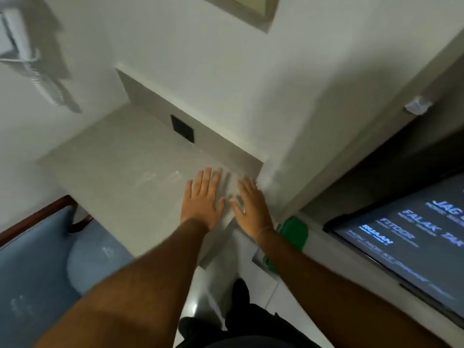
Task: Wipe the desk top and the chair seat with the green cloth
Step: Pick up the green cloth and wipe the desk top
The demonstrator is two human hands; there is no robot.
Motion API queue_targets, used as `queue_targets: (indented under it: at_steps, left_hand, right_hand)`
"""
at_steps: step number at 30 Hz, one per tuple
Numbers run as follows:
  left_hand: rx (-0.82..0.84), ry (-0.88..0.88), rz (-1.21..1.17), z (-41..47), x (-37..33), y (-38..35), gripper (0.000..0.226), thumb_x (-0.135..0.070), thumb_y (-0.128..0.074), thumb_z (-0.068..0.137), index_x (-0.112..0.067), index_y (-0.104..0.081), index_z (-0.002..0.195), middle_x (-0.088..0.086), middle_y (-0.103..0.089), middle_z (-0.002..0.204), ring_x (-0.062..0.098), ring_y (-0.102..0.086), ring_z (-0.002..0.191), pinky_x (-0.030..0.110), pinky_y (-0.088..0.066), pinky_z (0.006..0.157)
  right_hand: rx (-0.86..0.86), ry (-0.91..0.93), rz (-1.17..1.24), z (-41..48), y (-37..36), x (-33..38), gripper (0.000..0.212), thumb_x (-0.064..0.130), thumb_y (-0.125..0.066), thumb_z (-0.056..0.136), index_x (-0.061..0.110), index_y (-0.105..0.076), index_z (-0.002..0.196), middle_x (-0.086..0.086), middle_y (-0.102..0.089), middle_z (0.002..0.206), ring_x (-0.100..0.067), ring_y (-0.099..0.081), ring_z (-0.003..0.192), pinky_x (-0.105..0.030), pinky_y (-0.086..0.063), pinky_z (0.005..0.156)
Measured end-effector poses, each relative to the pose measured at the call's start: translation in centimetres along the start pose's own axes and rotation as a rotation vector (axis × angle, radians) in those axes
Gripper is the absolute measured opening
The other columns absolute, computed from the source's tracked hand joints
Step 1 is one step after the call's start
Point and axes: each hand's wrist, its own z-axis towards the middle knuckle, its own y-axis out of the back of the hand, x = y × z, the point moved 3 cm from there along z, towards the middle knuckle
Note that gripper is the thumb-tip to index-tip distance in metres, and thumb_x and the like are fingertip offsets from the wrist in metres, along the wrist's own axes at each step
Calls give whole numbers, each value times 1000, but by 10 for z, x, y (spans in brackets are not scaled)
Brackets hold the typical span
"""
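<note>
Here both hands lie flat and open on the pale grey tabletop [120, 167], near its corner in the middle of the frame. The left hand [202, 200] has its fingers spread and pointing toward the upper part of the frame, palm down, holding nothing. The right hand [251, 205] sits just beside it, also palm down with fingers extended, empty as well; a thin band circles its wrist. The two thumbs point toward each other with a narrow gap of tabletop between them.

The green cloth [293, 232] is not in either hand. It lies just right of and below the right wrist, on a ledge at the edge of the pale surface that runs toward the lower right, partly hidden behind the right forearm. A second bit of green shows lower down along the same forearm.

The chair seat [32, 267], blue with a dark wooden frame, fills the lower left of the frame, well apart from the cloth. A dark screen [406, 244] with pale lettering takes up the right edge. A small black square plate [182, 128] sits on the panel behind the tabletop.
</note>
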Motion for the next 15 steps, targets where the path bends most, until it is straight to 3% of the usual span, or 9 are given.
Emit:
queue_targets:
  at_steps: [3, 6, 8, 12, 15]
  left_hand:
    - [108, -30, -34, -19, -11, -45, 75, -58, -17, 105, -27, 15, 166, 7, 11, 178, 29, 9, 165, 49, 5, 132]
    - [180, -37, -41, -42, -13, -81, 78, -55, -31, 102, -18, -18, 169, 13, -24, 176, 36, -28, 161, 57, -22, 128]
    - [242, -4, -34, -55, -11, -88, 76, -54, -35, 102, -14, -29, 166, 16, -35, 171, 39, -39, 156, 60, -35, 122]
    - [239, -3, 45, -86, 8, -102, 77, -57, -34, 103, -14, -27, 167, 15, -33, 173, 38, -36, 158, 59, -34, 123]
    - [279, 31, 96, -105, 30, -104, 80, -59, -27, 104, -17, -14, 170, 13, -21, 177, 35, -22, 163, 57, -22, 128]
  right_hand:
    - [61, -250, 133, -60, -32, -53, 71, 55, -40, 100, 15, -35, 159, -6, -24, 170, -23, -18, 159, -48, -23, 128]
    - [128, -481, 108, -109, -58, -101, 71, 49, -47, 100, 14, -30, 160, -8, -22, 170, -28, -20, 158, -46, -26, 127]
    - [130, -589, 68, -123, -62, -127, 78, 50, -50, 99, 18, -20, 163, -6, -18, 172, -28, -19, 158, -43, -24, 128]
    - [214, -745, -55, -133, -67, -158, 95, 60, -45, 99, 8, 1, 163, -13, 6, 173, -30, -1, 160, -45, -10, 131]
    - [193, -834, -10, -133, -72, -175, 109, 69, -47, 94, 4, 10, 161, -16, 12, 172, -31, 4, 160, -46, -8, 130]
